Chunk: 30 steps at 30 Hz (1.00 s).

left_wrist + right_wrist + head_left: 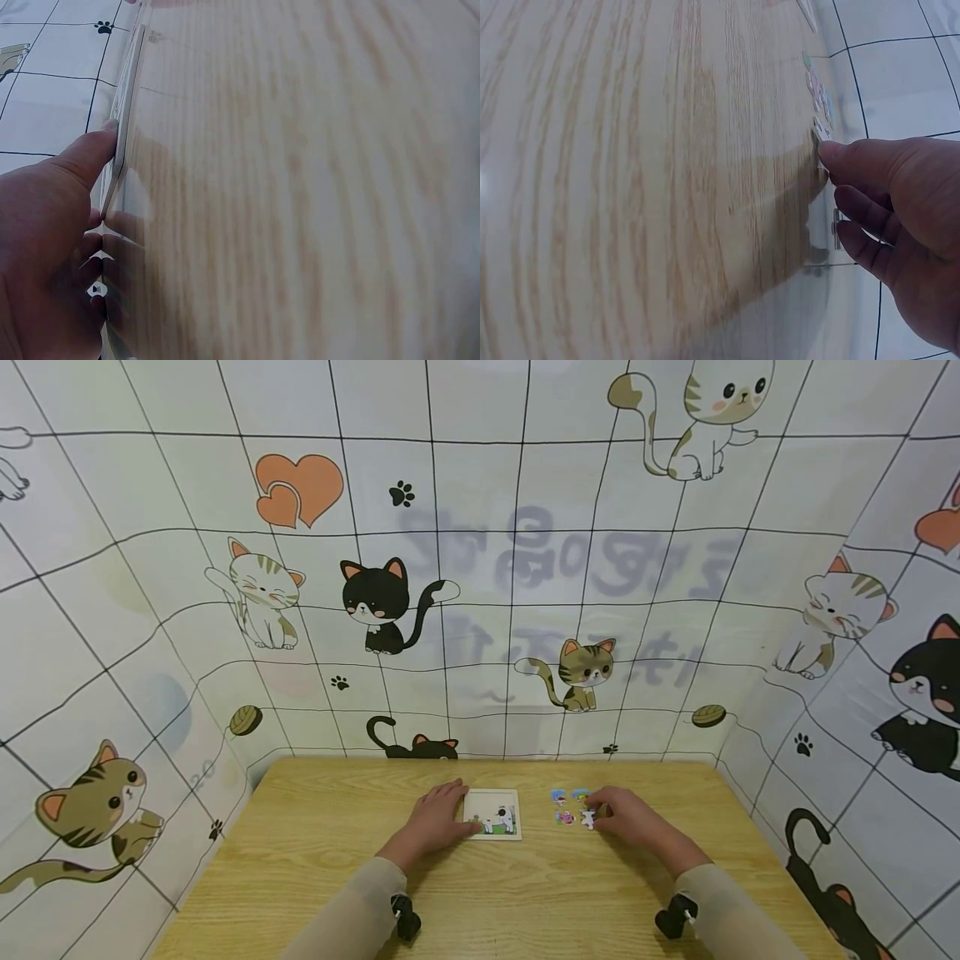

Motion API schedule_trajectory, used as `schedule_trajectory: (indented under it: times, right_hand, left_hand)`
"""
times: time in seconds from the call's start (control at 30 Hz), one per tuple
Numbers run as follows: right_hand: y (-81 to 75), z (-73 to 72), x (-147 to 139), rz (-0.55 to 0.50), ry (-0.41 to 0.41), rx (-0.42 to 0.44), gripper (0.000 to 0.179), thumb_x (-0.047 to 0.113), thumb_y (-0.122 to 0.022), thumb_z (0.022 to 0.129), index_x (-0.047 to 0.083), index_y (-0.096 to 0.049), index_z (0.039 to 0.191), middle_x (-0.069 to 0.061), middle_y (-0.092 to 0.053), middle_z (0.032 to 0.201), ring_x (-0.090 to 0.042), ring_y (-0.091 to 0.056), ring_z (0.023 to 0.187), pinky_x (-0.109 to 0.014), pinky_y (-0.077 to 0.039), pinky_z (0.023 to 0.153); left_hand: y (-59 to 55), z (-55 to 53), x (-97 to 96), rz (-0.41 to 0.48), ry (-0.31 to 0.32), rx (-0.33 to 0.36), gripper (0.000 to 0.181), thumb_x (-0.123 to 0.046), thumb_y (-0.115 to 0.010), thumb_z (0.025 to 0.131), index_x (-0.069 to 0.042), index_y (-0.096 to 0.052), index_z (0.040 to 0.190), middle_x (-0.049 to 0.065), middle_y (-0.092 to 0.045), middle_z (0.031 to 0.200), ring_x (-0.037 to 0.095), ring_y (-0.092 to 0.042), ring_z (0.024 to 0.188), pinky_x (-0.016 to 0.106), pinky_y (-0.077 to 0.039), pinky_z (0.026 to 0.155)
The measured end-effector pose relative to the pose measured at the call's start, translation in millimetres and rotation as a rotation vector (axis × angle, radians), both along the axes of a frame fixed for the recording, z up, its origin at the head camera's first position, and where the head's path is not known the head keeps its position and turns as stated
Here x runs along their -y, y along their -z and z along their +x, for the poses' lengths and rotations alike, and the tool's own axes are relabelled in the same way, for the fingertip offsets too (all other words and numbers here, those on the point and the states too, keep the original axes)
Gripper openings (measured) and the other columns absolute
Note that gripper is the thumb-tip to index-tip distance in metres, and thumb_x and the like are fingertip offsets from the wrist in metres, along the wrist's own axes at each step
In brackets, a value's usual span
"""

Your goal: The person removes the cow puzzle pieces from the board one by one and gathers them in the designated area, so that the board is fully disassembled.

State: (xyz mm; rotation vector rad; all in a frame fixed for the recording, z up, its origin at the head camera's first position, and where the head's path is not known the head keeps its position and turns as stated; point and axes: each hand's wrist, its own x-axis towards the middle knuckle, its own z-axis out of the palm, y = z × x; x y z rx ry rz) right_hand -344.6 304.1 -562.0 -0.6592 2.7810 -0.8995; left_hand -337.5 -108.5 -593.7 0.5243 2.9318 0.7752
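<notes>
My left hand [437, 820] rests at the left edge of a small square puzzle board [491, 839] with a light border and a picture of an animal on grass. In the left wrist view its thumb [101, 142] presses on the board's edge, the fingers stretched beyond. To the right, thumb and fingers of my right hand [628, 817] pinch a white puzzle piece [587, 819]; the right wrist view shows the thumb on that piece [821, 130], the index fingertip mostly hidden. Beside it lie a pink piece [565, 817], a blue piece [558, 796] and a green-blue piece [579, 793].
The wooden table [322, 860] runs back to a wall sheet [480, 610] with cartoon cats and grid lines, which also flanks both sides. Black wrist devices sit on the left cuff [406, 918] and right cuff [677, 916].
</notes>
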Motion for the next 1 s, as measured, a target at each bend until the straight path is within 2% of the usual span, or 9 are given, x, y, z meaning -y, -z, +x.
schedule_trajectory:
  times: [0.3, 0.47, 0.73, 1.0]
  right_hand:
    - [1.4, -2.7, -1.0, 0.0, -0.046, -0.039, 0.033, 0.006, -0.082, 0.1, -0.005, -0.076, 0.131, -0.011, -0.072, 0.117, -0.015, -0.059, 0.088, -0.035, -0.054, 0.075]
    - [1.9, -3.2, -0.3, -0.005, -0.046, -0.026, 0.032, 0.004, -0.082, 0.099, -0.005, -0.076, 0.129, -0.01, -0.07, 0.116, -0.017, -0.058, 0.09, -0.036, -0.053, 0.076]
    - [-1.2, -0.3, 0.0, -0.009, -0.04, -0.011, 0.033, 0.004, -0.082, 0.099, -0.005, -0.075, 0.13, -0.01, -0.069, 0.115, -0.022, -0.061, 0.093, -0.038, -0.055, 0.079]
    - [-0.9, 0.0, 0.4, -0.019, 0.003, 0.004, 0.029, 0.005, -0.082, 0.099, 0.0, -0.077, 0.127, -0.006, -0.07, 0.114, -0.021, -0.06, 0.095, -0.04, -0.054, 0.08]
  left_hand:
    - [1.7, -1.2, 0.4, -0.01, 0.002, 0.005, 0.088, -0.059, -0.079, 0.099, -0.008, -0.05, 0.165, 0.016, -0.04, 0.175, 0.042, -0.036, 0.161, 0.068, -0.028, 0.127]
    - [1.3, -1.1, 0.5, -0.014, 0.004, 0.0, 0.089, -0.06, -0.079, 0.099, -0.008, -0.051, 0.165, 0.016, -0.04, 0.175, 0.042, -0.036, 0.161, 0.068, -0.029, 0.127]
    - [2.1, -1.8, 0.0, -0.017, 0.0, -0.003, 0.09, -0.061, -0.079, 0.098, -0.008, -0.051, 0.165, 0.015, -0.041, 0.175, 0.041, -0.036, 0.161, 0.069, -0.029, 0.127]
    - [2.2, -2.1, 0.0, -0.013, -0.003, 0.001, 0.09, -0.061, -0.08, 0.098, -0.008, -0.051, 0.165, 0.015, -0.041, 0.175, 0.041, -0.036, 0.161, 0.069, -0.028, 0.127]
